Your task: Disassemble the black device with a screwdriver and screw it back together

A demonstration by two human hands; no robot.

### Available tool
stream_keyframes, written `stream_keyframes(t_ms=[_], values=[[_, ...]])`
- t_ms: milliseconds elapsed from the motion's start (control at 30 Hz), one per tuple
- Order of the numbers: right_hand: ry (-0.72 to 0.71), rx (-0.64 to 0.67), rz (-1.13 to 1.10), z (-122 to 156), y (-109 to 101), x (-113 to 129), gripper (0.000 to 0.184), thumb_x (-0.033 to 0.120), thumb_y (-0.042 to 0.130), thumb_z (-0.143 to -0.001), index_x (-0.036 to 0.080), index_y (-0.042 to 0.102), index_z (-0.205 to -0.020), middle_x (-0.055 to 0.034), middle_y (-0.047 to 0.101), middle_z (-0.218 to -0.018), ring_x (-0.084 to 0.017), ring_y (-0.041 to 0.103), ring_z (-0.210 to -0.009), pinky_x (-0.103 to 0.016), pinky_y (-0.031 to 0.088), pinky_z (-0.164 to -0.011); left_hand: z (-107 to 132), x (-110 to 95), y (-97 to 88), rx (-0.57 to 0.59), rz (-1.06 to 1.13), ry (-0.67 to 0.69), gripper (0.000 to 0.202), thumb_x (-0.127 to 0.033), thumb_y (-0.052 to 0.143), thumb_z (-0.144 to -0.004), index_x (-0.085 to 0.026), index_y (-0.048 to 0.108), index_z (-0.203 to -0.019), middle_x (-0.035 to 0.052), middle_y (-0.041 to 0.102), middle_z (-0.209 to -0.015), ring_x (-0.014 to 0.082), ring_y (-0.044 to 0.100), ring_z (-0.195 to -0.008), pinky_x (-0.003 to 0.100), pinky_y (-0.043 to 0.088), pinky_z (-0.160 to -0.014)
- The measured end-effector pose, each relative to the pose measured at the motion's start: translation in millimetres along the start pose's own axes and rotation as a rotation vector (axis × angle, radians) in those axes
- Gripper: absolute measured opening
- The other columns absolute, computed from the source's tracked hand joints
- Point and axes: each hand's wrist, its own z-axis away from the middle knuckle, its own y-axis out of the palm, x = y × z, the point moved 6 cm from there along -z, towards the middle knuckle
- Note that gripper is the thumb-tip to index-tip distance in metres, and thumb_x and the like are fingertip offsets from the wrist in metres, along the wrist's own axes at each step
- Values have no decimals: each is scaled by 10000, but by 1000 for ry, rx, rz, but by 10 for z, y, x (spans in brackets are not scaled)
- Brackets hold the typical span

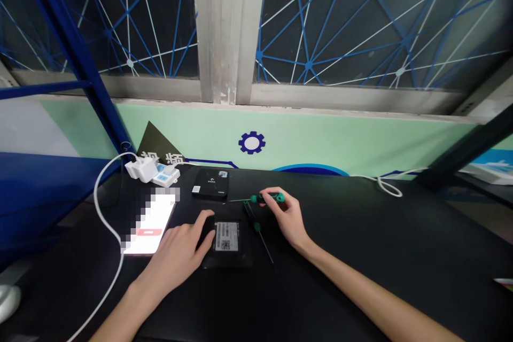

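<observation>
L hand [178, 248] lies open, fingers spread, fingertips resting on the left edge of a black media box [230, 256]: touching, not gripping. Box sits flat on the tabletop [360, 267], near the middle of the view, underside up by the look of it, w/ a silver QR-code sticker [226, 236] on top.

R hand [287, 219] is closed on a green-handled screwdriver [269, 198], thumb & fingers pinching the handle, thin shaft pointing left, held just above & behind the box. A 2nd green-handled screwdriver [257, 227] lies on the tabletop just right of the box, below R hand, shaft running down-right.

Further back, a 2nd black media box [210, 183] lies flat, well clear of both hands. To the left: lit phone [148, 224], screen pixelated, beside L hand; white charger [141, 169] next to a white power strip [166, 175]; white cable [107, 219] looping down past the phone. Another white cable [387, 187] lies at the back edge, right side. Beyond: mint-green wall w/ blue gear logo [251, 142], window w/ blue & white netting [360, 21].
</observation>
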Motion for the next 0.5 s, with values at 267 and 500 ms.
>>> stream_keyframes(t_ms=[267,500], values=[[-57,67,156,15,42,-35,245,464,661,-886,244,725,-973,-60,704,-986,-261,666,-926,-385,527,-829,-9,11,37,21,-48,-10,459,-457,247,-1037,-279,380,-1439,11,626,-721,274,670,-699,331,429,-626],[-4,14,29,-5,12,-26,263,465,683,-866,211,708,-927,-49,711,-881,-234,686,-795,-344,513,-755,-27,-9,31,23,-119,-16,449,-436,254,-1042,-254,409,-1422,-8,597,-653,258,654,-625,298,383,-568]])
